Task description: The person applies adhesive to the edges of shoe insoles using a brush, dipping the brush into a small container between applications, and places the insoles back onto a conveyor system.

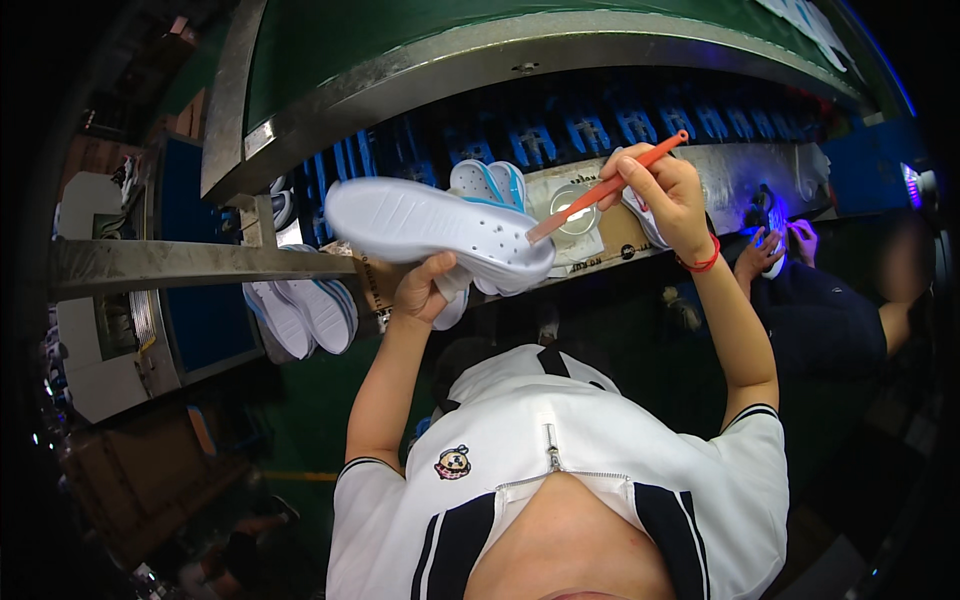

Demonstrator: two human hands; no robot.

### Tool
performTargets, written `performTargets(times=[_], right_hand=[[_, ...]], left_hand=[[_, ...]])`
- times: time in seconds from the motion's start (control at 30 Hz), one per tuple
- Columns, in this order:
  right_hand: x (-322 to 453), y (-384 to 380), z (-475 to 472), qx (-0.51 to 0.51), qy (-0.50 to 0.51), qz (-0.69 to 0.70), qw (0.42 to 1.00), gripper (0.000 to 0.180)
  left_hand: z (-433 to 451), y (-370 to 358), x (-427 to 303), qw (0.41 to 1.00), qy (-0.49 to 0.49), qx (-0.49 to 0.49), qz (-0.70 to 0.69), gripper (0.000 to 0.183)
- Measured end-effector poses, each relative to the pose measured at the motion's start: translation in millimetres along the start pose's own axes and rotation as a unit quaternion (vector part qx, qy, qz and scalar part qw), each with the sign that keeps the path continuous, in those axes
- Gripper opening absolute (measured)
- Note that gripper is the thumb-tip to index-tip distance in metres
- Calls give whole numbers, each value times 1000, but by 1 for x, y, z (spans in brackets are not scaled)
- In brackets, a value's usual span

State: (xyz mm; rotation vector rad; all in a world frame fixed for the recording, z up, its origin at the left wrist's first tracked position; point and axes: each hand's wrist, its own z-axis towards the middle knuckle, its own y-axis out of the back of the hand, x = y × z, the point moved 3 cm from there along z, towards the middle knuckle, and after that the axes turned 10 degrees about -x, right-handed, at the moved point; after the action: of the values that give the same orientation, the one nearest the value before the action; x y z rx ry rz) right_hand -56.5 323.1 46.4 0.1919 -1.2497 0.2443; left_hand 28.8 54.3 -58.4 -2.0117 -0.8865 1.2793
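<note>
My left hand (424,291) grips a white perforated clog (420,221) by its strap side, its footbed turned up. In my right hand (664,191) is a brush with an orange-red handle (645,160); its bristle end meets or hovers just over the holed toe part of the clog, and contact cannot be told. Behind the clog, a round clear dish (576,210) rests on cardboard and paper. A pair of white clogs with blue trim (489,184) stands left of the dish. Another white shoe (646,219) lies partly hidden beneath my right hand.
A metal frame bar (202,271) crosses at the left, above more white-and-blue clogs (324,311). Beyond the work ledge runs a row of blue holders (585,131) under a metal-edged green bench (480,56). At right, a co-worker's hands (761,253) hold a shoe under violet light.
</note>
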Motion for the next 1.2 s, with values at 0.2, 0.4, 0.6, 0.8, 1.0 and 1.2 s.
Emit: performTargets(times=[0.2,0.4,0.6,0.8,1.0,1.2], right_hand=[[-23,-28,-26,-57,38,-44,997,22],[-21,-15,-29,-67,58,-135,987,19],[2,-34,-21,-82,123,-215,965,20],[-15,-55,-39,-88,25,-62,994,24],[-11,-69,-48,-96,24,0,995,26],[-7,-61,-44,-107,-77,67,989,27]], left_hand=[[-10,-17,5,983,-86,-47,158,65],[-13,-24,2,929,-256,-21,267,68],[-18,-37,-5,603,-478,8,639,61],[-25,-46,-13,872,-326,-29,365,60],[-22,-70,-16,755,-427,-29,496,63],[-15,-84,-20,809,-444,43,384,65]])
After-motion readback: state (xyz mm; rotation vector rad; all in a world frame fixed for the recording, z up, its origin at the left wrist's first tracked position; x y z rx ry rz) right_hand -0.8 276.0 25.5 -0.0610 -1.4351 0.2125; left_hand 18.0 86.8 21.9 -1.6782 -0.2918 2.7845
